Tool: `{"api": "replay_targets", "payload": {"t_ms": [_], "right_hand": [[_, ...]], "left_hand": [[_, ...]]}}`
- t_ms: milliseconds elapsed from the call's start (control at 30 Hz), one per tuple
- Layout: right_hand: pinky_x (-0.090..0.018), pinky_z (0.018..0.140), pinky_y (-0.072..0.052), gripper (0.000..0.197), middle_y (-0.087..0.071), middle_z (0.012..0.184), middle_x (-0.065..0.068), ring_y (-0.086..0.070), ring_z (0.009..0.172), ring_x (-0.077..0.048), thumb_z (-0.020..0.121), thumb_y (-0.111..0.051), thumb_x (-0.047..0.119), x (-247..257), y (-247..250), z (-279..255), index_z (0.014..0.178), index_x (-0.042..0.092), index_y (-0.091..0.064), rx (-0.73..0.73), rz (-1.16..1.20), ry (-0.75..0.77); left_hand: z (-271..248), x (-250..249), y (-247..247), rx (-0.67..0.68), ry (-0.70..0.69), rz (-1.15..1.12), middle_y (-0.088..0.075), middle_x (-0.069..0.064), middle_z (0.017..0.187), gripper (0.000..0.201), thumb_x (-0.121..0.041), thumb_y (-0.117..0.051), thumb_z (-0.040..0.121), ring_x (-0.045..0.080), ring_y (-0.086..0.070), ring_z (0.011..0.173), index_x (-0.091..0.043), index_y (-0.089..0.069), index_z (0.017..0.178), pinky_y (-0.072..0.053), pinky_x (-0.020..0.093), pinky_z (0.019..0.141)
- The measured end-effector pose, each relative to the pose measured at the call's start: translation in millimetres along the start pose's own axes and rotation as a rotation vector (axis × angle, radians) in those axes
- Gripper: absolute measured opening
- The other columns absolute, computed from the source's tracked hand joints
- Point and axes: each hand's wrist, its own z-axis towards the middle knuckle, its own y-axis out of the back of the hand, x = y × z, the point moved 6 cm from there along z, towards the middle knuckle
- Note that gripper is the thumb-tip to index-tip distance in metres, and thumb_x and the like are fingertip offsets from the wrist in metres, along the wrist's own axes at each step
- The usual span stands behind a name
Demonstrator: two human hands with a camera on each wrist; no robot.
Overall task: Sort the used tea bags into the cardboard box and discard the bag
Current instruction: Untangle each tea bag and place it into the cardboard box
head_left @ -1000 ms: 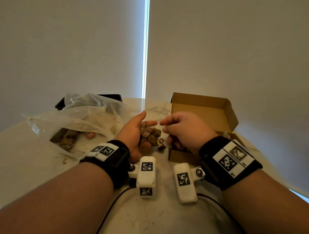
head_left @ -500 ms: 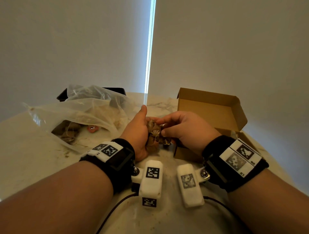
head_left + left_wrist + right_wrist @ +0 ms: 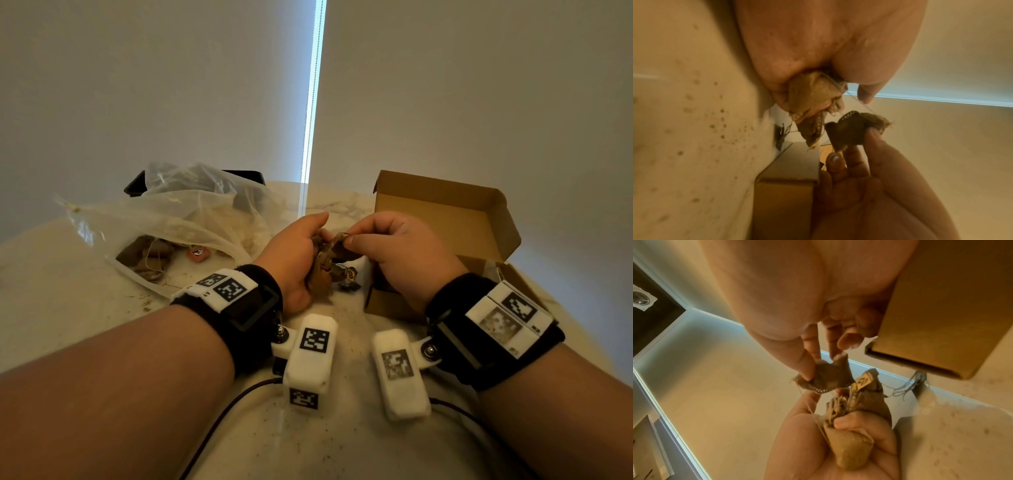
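The left hand (image 3: 291, 260) is closed around a clump of used tea bags (image 3: 851, 439), fingers curled over the damp brown bundle above the tabletop (image 3: 68, 308). The right hand (image 3: 394, 253) pinches a single dark tea bag (image 3: 853, 129) between thumb and fingertips, held just beside the clump and slightly apart from it. A thin string (image 3: 865, 105) runs from the single bag back toward the clump, and a yellow paper tag (image 3: 861, 381) sticks up among the bunched bags. Both hands sit close together between the two containers.

The cardboard box (image 3: 445, 219) stands open on the tabletop just right of the right hand, lid flap raised; its contents are hidden from the head view. To the left lies the clear plastic bag (image 3: 178, 212), crumpled and open, with more brown tea bags (image 3: 147, 253) and a red tag (image 3: 198, 254) inside it. A small dark tag with tangled string (image 3: 347, 275) lies on the tabletop below the hands. Brown specks and crumbs (image 3: 721, 113) are scattered over the pale marbled surface. A black object (image 3: 137, 185) is partly visible behind the plastic bag.
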Motion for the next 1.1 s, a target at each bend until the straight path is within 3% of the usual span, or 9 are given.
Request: {"api": "replay_targets", "payload": {"t_ms": [100,200,300,533,733,800,867,933,1100], "right_hand": [[-0.025,0.06,-0.05,0.01,-0.075,0.083,-0.001,-0.068,0.072,-0.01,0.092,-0.065,0.017,0.2,2.5,-1.6,0.083,0.018,-0.069,-0.041,0.052,0.002],[-0.017,0.052,-0.047,0.017,-0.071,0.078,-0.001,-0.066,0.066,-0.01,0.093,-0.06,0.013,3.5,4.6,-3.5,0.077,0.017,-0.065,-0.059,0.151,0.017],[-0.021,0.046,-0.045,0.019,-0.066,0.071,-0.004,-0.061,0.056,-0.011,0.096,-0.055,0.011,6.5,3.8,-5.1,0.078,0.014,-0.063,-0.055,0.34,-0.011],[-0.028,0.051,-0.036,0.015,-0.064,0.074,-0.008,-0.052,0.059,-0.015,0.098,-0.048,0.015,1.0,4.9,-1.5,0.098,0.004,-0.059,-0.099,0.654,-0.108],[-0.029,0.054,-0.035,0.018,-0.065,0.071,-0.008,-0.052,0.057,-0.017,0.096,-0.043,0.017,4.8,8.4,-3.9,0.097,0.004,-0.055,-0.056,0.91,-0.152],[-0.028,0.052,-0.038,0.02,-0.067,0.075,-0.01,-0.054,0.057,-0.018,0.094,-0.042,0.018,5.9,10.1,-3.8,0.103,0.004,-0.053,-0.047,0.981,-0.147],[-0.027,0.051,-0.04,0.024,-0.068,0.079,-0.011,-0.055,0.058,-0.018,0.094,-0.042,0.019,7.5,12.3,-3.3,0.107,0.003,-0.054,-0.046,1.038,-0.142],[-0.026,0.051,-0.041,0.024,-0.068,0.082,-0.012,-0.055,0.059,-0.019,0.094,-0.042,0.02,9.7,15.5,-2.6,0.105,0.003,-0.055,-0.044,1.073,-0.128],[-0.026,0.05,-0.044,0.023,-0.069,0.085,-0.012,-0.056,0.059,-0.018,0.094,-0.042,0.021,12.4,18.0,-2.8,0.105,0.005,-0.055,-0.027,1.077,-0.109]], "left_hand": [[4.7,1.7,4.4,-0.074,-0.001,-0.055,-0.058,0.007,0.07,0.034,-0.048,-0.058,0.095,0.017,-0.049,0.051,-0.017,-0.051,0.085,-0.043,0.024,0.043],[5.0,-0.1,7.9,-0.145,-0.036,-0.105,-0.056,0.007,0.074,0.027,-0.041,-0.061,0.096,0.016,-0.054,0.048,-0.015,-0.052,0.096,-0.047,0.026,0.047],[8.2,-3.1,11.1,-0.192,-0.082,-0.07,-0.057,0.006,0.074,0.035,-0.041,-0.064,0.094,0.017,-0.057,0.055,-0.009,-0.058,0.108,-0.05,0.028,0.052],[5.9,-16.2,18.8,-0.3,-0.296,0.099,-0.071,0.013,0.095,0.02,-0.041,-0.064,0.093,0.031,-0.07,0.078,-0.021,-0.064,0.097,-0.059,0.049,0.077],[6.2,-13.9,18.3,-0.317,-0.238,0.068,-0.069,0.012,0.099,0.032,-0.047,-0.065,0.086,0.034,-0.072,0.092,-0.022,-0.063,0.105,-0.058,0.054,0.087],[6.6,-10.9,17.2,-0.289,-0.186,0.025,-0.067,0.008,0.092,0.048,-0.052,-0.065,0.08,0.028,-0.07,0.084,-0.015,-0.062,0.111,-0.058,0.044,0.082],[5.9,-8.6,15.4,-0.264,-0.141,-0.037,-0.057,0.004,0.068,0.038,-0.051,-0.063,0.087,0.02,-0.058,0.06,-0.014,-0.06,0.091,-0.05,0.031,0.064],[2.7,-8.1,14.0,-0.252,-0.113,-0.068,-0.05,-0.002,0.052,0.035,-0.048,-0.06,0.092,0.016,-0.046,0.053,-0.018,-0.055,0.076,-0.041,0.031,0.062],[-1.5,-14.6,9.0,-0.197,-0.251,0.192,-0.064,0.005,0.079,0.023,-0.035,-0.063,0.095,0.016,-0.064,0.053,-0.013,-0.062,0.098,-0.057,0.038,0.066]]}}
